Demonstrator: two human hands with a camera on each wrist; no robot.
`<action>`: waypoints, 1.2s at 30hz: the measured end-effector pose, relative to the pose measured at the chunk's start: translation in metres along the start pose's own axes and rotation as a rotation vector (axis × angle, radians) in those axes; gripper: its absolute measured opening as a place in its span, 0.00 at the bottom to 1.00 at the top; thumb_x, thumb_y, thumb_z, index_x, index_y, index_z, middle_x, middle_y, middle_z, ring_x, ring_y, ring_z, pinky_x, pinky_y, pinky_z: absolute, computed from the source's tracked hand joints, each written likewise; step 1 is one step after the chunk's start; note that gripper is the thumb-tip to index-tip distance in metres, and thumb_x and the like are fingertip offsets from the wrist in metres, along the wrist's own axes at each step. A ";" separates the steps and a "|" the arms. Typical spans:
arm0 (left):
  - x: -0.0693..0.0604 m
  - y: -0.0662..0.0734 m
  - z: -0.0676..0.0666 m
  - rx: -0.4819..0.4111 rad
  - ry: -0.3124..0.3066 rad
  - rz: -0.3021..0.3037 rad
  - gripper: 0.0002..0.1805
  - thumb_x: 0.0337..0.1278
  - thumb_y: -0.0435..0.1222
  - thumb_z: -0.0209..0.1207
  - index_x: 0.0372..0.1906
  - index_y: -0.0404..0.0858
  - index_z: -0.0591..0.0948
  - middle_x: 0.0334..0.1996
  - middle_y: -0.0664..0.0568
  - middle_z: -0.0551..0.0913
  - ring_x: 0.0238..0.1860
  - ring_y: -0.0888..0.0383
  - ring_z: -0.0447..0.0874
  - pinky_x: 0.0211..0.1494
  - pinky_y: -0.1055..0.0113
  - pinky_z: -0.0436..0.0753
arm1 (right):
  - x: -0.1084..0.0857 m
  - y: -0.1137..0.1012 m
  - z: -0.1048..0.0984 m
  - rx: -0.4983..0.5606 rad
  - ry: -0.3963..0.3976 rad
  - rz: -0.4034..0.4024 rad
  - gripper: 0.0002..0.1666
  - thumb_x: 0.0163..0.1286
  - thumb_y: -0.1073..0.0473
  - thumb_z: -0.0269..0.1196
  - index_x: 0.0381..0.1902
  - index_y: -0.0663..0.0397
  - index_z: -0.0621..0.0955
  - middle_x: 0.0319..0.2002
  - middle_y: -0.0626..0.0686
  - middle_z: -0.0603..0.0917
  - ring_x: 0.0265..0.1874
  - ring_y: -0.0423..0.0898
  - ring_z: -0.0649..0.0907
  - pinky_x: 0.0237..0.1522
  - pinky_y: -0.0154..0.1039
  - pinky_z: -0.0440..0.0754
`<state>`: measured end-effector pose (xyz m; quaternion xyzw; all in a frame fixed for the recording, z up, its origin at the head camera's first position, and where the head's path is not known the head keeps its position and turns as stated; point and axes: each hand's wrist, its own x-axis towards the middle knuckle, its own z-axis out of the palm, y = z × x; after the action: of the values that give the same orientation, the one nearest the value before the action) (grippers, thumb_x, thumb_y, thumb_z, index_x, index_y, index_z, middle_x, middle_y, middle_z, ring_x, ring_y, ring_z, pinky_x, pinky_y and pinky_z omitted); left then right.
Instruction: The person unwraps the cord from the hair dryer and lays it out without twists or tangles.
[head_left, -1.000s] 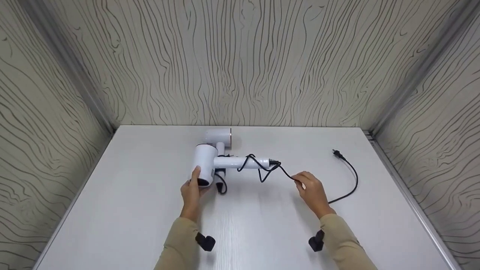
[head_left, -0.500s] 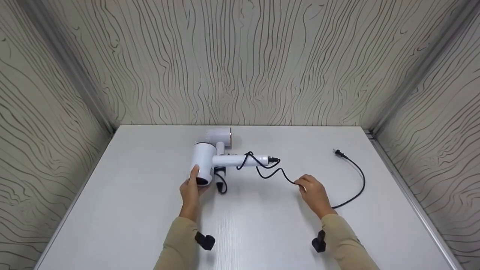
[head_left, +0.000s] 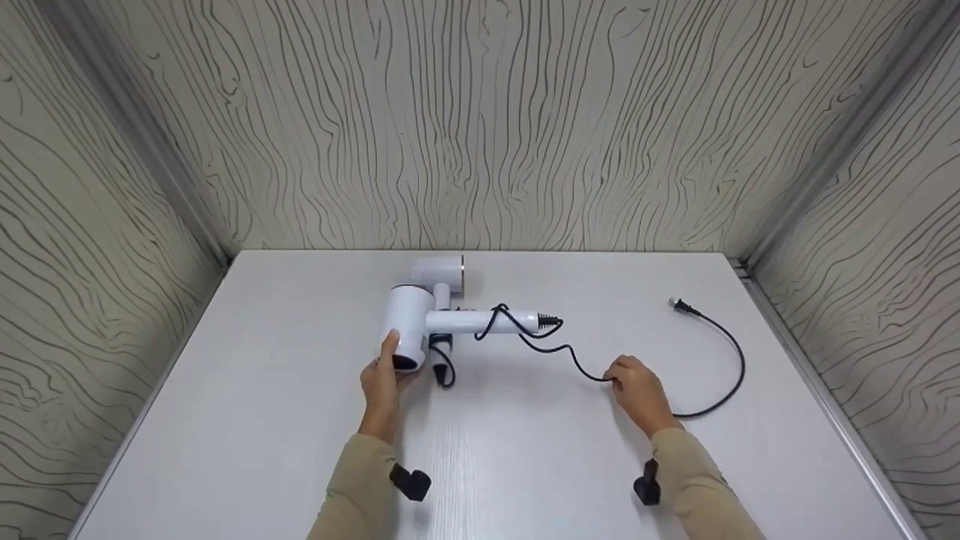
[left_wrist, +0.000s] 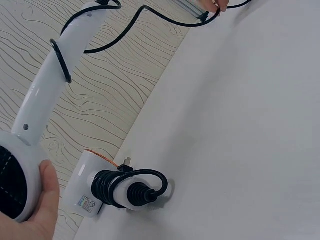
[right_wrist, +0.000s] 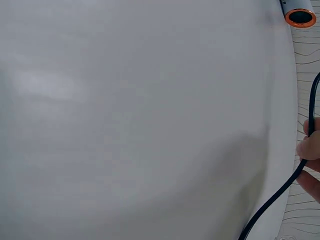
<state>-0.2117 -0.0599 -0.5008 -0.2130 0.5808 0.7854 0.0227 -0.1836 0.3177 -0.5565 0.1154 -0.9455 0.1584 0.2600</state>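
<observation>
A white hair dryer point(head_left: 409, 319) is gripped at its barrel by my left hand point(head_left: 381, 386), handle pointing right. Its black cord point(head_left: 547, 350) winds loosely round the handle and runs to my right hand point(head_left: 639, 390), which pinches it between thumb and fingers. Past that hand the cord curves to a plug point(head_left: 684, 306) at the right. In the right wrist view the fingers point(right_wrist: 311, 145) hold the cord point(right_wrist: 280, 192). The left wrist view shows my left hand point(left_wrist: 44, 212) against the round end of the dryer point(left_wrist: 35, 170).
Behind the held dryer, a second white hair dryer point(head_left: 442, 274) lies on the white table point(head_left: 300, 450); its cord point(left_wrist: 107, 187) is wrapped round its handle. Wood-patterned panels point(head_left: 480, 135) stand at the back and both sides.
My right hand has moved right and slightly nearer, still pinching the cord. The cord near the handle's end has loosened and the stretch by the plug bows further right. My left hand has hardly moved.
</observation>
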 end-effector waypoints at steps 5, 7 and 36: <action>-0.001 0.000 0.001 -0.037 -0.001 -0.002 0.41 0.64 0.55 0.50 0.63 0.21 0.66 0.53 0.38 0.74 0.38 0.61 0.83 0.50 0.64 0.88 | -0.002 0.008 -0.001 -0.015 -0.024 0.029 0.13 0.49 0.81 0.65 0.21 0.59 0.84 0.28 0.51 0.79 0.31 0.48 0.81 0.35 0.38 0.85; -0.002 -0.001 0.001 -0.035 -0.004 -0.004 0.41 0.64 0.55 0.50 0.63 0.21 0.66 0.53 0.38 0.74 0.38 0.62 0.83 0.50 0.63 0.87 | -0.003 0.011 -0.002 -0.028 -0.043 0.044 0.12 0.50 0.81 0.65 0.21 0.60 0.84 0.28 0.52 0.79 0.32 0.48 0.81 0.35 0.38 0.85; -0.004 -0.001 0.003 0.027 -0.055 0.008 0.41 0.66 0.57 0.47 0.65 0.24 0.65 0.57 0.35 0.73 0.42 0.60 0.84 0.60 0.55 0.83 | -0.011 0.017 -0.002 -0.037 -0.140 0.127 0.08 0.52 0.76 0.67 0.29 0.63 0.86 0.31 0.56 0.84 0.35 0.51 0.84 0.40 0.43 0.86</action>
<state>-0.2084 -0.0556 -0.4992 -0.1884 0.5914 0.7831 0.0383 -0.1782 0.3354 -0.5649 0.0613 -0.9695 0.1488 0.1850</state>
